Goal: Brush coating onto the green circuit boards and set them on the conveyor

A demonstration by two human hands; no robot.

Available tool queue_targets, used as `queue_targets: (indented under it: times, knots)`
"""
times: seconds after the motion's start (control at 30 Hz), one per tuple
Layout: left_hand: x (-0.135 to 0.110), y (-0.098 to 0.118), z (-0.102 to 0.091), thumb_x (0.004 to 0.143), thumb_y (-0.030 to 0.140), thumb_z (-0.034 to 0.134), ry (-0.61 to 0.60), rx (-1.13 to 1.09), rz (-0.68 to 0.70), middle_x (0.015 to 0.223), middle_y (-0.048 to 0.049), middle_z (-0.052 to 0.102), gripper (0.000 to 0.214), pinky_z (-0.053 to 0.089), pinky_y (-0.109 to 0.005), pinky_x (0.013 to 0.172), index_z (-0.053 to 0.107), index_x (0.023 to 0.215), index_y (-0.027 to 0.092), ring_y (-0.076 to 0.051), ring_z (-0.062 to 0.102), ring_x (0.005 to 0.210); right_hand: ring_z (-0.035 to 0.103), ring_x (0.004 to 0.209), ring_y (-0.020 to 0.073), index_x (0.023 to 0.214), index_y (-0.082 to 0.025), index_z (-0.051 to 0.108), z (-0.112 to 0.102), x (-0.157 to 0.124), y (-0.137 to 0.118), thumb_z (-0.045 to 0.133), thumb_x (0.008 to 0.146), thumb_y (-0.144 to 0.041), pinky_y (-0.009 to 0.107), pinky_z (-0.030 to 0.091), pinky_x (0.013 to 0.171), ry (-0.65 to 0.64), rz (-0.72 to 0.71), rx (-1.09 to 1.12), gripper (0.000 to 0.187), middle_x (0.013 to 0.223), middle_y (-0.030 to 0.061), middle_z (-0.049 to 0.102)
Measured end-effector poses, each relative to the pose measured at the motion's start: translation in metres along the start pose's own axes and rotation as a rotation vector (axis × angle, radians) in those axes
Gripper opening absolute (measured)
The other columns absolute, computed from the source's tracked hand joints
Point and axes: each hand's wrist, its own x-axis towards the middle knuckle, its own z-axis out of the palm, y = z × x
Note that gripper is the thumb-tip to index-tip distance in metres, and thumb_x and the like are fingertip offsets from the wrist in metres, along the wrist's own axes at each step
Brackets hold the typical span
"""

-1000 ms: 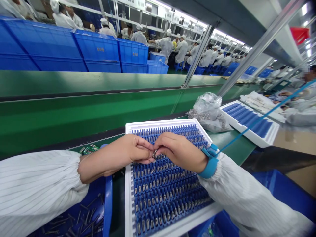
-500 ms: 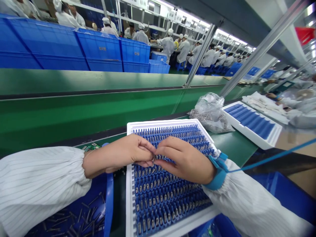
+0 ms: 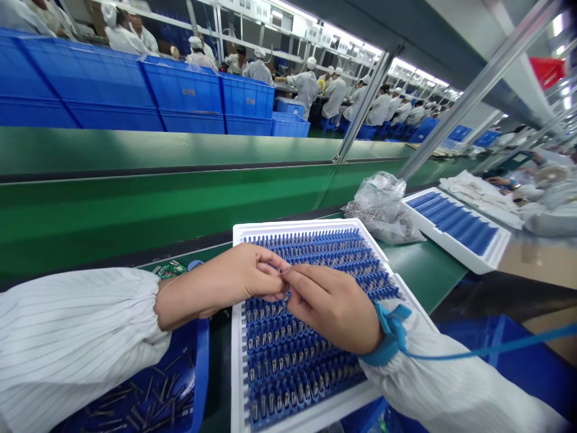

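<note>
My left hand [image 3: 234,282] and my right hand [image 3: 331,307] meet fingertip to fingertip over a white tray [image 3: 237,361] with a blue slotted insert. Both hands pinch closed at the same spot; what they hold is hidden now. The near rows of the insert hold several small metal pins [image 3: 288,355] standing upright, while the far rows look mostly bare. A blue wrist strap [image 3: 387,337] with a cord is on my right wrist. Below my left forearm a blue bin [image 3: 180,385] holds several loose metal pins.
A clear plastic bag [image 3: 381,207] of small parts lies beyond the tray, beside a second white tray [image 3: 455,225]. A green conveyor [image 3: 135,198] runs across behind. A small green circuit board [image 3: 170,270] lies by my left wrist. Other workers in white sit right and far back.
My right hand has slid down and toward me, its wrist dropping lower over the tray. The small metal piece seen between the fingertips a second ago is now hidden. The view shifted slightly.
</note>
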Motion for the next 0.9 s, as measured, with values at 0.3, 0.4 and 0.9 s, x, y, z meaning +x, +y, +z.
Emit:
queue_targets:
  times: [0.3, 0.4, 0.9]
  knots:
    - [0.004, -0.006, -0.016, 0.063, 0.027, 0.069, -0.033, 0.399, 0.042, 0.071, 0.0002, 0.076, 0.023, 0.053, -0.027, 0.067, 0.077, 0.084, 0.02, -0.021, 0.071, 0.073, 0.064, 0.073, 0.0143, 0.095, -0.013, 0.067, -0.02, 0.0, 0.016, 0.047, 0.095, -0.008, 0.021, 0.055, 0.068, -0.007, 0.202, 0.035, 0.021, 0.087, 0.0021, 0.065]
    - [0.003, -0.009, -0.02, 0.066, 0.03, 0.073, -0.043, 0.29, 0.014, 0.075, -0.0007, 0.076, 0.019, 0.055, -0.027, 0.071, 0.075, 0.081, 0.02, -0.02, 0.071, 0.077, 0.065, 0.073, 0.014, 0.098, -0.015, 0.07, -0.033, -0.002, 0.049, 0.055, 0.091, -0.004, 0.019, 0.055, 0.07, -0.098, 0.312, 0.014, 0.019, 0.085, 0.0002, 0.066]
    - [0.0, -0.007, -0.021, 0.079, 0.037, 0.071, -0.048, 0.193, 0.024, 0.087, -0.0028, 0.075, 0.033, 0.056, -0.028, 0.077, 0.07, 0.107, 0.018, -0.017, 0.07, 0.081, 0.059, 0.096, 0.0211, 0.111, -0.01, 0.061, 0.009, 0.003, 0.156, 0.063, 0.107, -0.03, 0.037, 0.055, 0.088, -0.678, 0.62, -0.238, 0.02, 0.108, 0.0084, 0.056]
